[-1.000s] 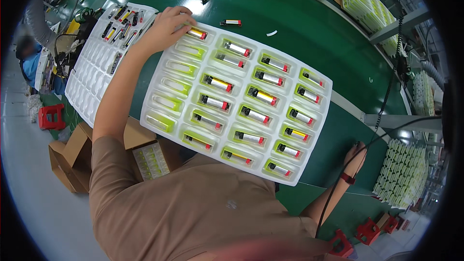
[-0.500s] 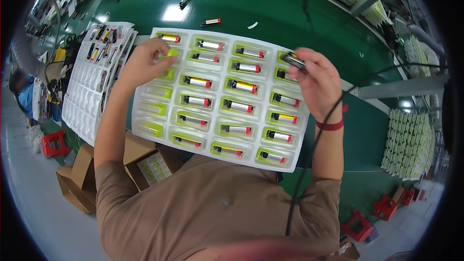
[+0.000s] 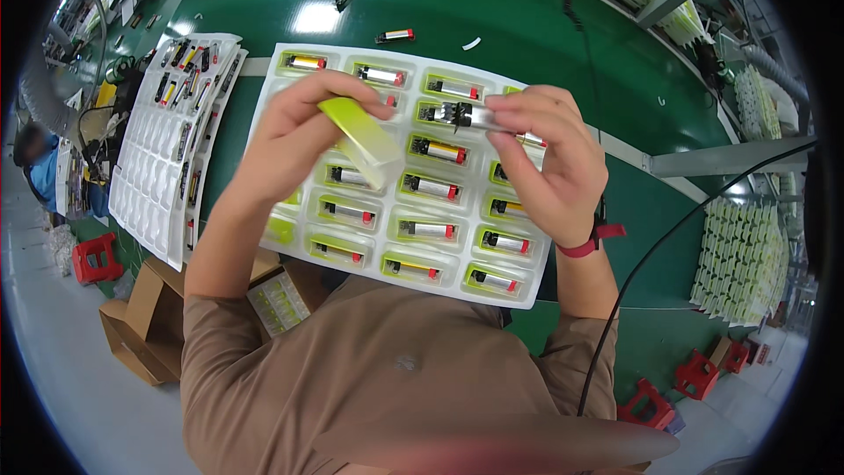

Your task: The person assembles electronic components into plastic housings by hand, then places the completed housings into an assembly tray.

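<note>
- the left hand [image 3: 303,127] has come away from the left column of the tray with a yellow-green shell [image 3: 359,135], which now hangs tilted above the cells, its clear end toward the lower right
- the left fingers are curled, thumb and fingers closed around the shell's upper part; motion blur makes the exact contact hard to tell
- the right hand [image 3: 563,158] has moved inward from the tray's right side, bringing a silver part with a black end [image 3: 480,118] over the upper middle
- its thumb and fingers are pinched nearly together on the silver body, with the black end pointing left
- so shell and part are now both lifted and near each other, apart, neither inside the other; which end of the shell is open cannot be told
- the white tray [image 3: 530,283] has rows of cells, most showing a shell with a silver or yellow cell and red tip; bare shells [image 3: 279,230] show low in the left column, the rest hidden by the left arm
- a second white tray [image 3: 141,189] at the left has loose dark parts [image 3: 180,70] heaped in its upper end
- an open cardboard box [image 3: 149,325] below has yellow-green pieces [image 3: 280,303] inside
</note>
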Demonstrator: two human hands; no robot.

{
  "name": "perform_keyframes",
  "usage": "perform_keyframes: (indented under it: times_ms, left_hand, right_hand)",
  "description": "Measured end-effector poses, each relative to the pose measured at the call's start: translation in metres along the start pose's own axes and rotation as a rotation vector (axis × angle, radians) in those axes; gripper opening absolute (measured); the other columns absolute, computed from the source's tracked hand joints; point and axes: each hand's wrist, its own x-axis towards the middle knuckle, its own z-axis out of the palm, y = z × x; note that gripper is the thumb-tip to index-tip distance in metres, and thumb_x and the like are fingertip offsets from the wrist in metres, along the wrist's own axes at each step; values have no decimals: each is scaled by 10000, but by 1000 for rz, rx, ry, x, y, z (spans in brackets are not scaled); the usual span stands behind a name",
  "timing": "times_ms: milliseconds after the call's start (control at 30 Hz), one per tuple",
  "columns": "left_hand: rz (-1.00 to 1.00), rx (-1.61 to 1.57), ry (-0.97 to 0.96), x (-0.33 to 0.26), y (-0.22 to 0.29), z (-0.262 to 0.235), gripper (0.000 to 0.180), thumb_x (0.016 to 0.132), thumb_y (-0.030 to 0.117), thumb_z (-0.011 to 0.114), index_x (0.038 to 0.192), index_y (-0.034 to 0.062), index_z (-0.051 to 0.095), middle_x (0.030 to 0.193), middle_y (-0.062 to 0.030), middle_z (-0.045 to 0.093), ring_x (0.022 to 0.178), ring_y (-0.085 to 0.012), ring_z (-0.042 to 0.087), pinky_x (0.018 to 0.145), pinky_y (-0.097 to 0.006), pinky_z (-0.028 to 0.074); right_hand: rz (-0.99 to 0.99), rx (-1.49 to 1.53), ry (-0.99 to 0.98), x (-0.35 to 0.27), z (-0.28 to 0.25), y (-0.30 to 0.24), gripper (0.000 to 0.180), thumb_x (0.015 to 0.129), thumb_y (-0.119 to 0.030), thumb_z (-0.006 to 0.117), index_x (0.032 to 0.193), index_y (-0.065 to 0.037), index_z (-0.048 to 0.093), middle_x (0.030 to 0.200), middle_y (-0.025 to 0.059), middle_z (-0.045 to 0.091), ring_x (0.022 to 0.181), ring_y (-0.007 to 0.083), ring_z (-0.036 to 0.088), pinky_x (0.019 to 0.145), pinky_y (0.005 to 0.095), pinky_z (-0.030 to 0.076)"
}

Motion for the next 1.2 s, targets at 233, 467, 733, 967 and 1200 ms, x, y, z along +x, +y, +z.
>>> perform_keyframes:
  times_ms: [233, 467, 733, 967, 1200]
  left_hand:
    - [-283, -210, 54, 14, -33, 34, 238, 1010, 17, 490, 1184, 25, 653, 1160, -67, 674, 1009, -167, 663, 860, -309, 549]
    - [-357, -145, 6, 22, -36, 38, 292, 1012, 54, 493, 1248, 20, 660, 1304, -105, 660, 1067, -166, 655, 911, -318, 548]
    - [-358, -459, 24, 16, -37, 43, 375, 1068, 170, 495, 1364, -31, 608, 1177, -69, 645, 1044, -176, 660, 1007, -360, 537]
    - [-382, -436, -48, 15, -37, 44, 387, 1094, 188, 469, 1393, -20, 600, 999, -38, 583, 1052, -178, 659, 1007, -355, 534]
    - [-358, -407, -63, 16, -41, 46, 405, 1103, 170, 417, 1407, -58, 555, 1200, -125, 663, 1018, -187, 680, 986, -354, 540]
  right_hand:
    - [44, 54, -5, -13, -4, -26, 247, 775, 97, 771, 994, -6, 723, 1054, 129, 723, 914, 272, 687, 774, 348, 550]
    - [45, -8, -115, -12, -6, -27, 233, 769, 96, 756, 969, -18, 722, 1055, 112, 714, 921, 275, 667, 784, 362, 535]
    - [-77, -340, -186, -21, 6, -15, 290, 699, 89, 749, 964, -24, 714, 1100, 87, 700, 954, 315, 606, 805, 400, 511]
    - [-56, -302, -211, -21, 7, -5, 295, 725, 93, 738, 995, -24, 715, 1108, 80, 702, 971, 318, 602, 828, 404, 511]
    - [-43, -289, -226, -24, 11, 0, 302, 737, 97, 729, 1013, -27, 716, 1111, 81, 703, 977, 321, 605, 839, 406, 514]
